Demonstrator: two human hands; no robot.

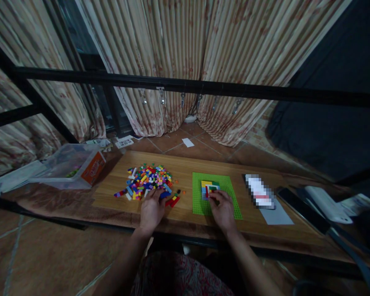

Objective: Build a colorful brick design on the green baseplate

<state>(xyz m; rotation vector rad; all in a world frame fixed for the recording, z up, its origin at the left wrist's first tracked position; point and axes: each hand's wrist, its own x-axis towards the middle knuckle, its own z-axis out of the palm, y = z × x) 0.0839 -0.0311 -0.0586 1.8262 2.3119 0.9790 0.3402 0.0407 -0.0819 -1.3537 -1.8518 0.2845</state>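
My left hand [153,206] is at the near edge of a pile of mixed toy building bricks [149,179], its fingers closed on a blue brick [164,195]. Red bricks [173,201] lie just right of it. A green baseplate [200,206] lies to the right of the pile. On it stands a small block of yellow, blue, white, green and red bricks [207,185]. My right hand [223,207] reaches over the plate, thumb and fingers pinched together at the near right side of that block. Whatever is between those fingertips is too small and hidden to make out.
A clear plastic box [64,181] with an orange label stands left of the wooden board [111,185]. At the right lie a phone with a blurred screen [260,191], white paper [277,217], a dark strap-like object [304,210] and a white device [327,204]. A black bar [185,85] crosses beyond the board.
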